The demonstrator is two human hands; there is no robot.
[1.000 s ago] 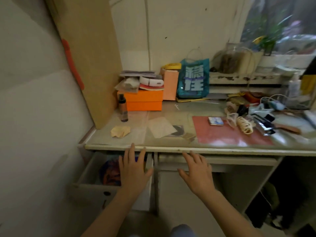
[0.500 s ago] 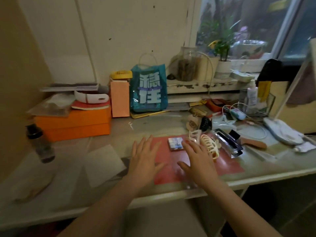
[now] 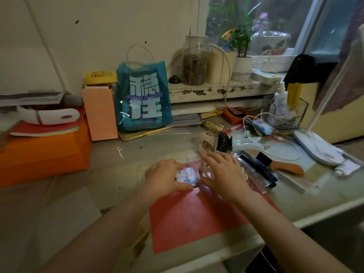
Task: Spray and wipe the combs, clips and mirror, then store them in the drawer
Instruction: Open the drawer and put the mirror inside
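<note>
The small mirror (image 3: 186, 175) is gripped by the left hand (image 3: 164, 178) on the red mat (image 3: 197, 217); half a second ago both hands hovered empty. The right hand (image 3: 226, 174) is spread open over the clips (image 3: 206, 143), so gathering is judged underway.

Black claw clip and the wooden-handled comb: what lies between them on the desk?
In the head view, a clear plastic case with a dark comb inside lies between the black claw clip and the wooden-handled comb, beside the right hand.
</note>
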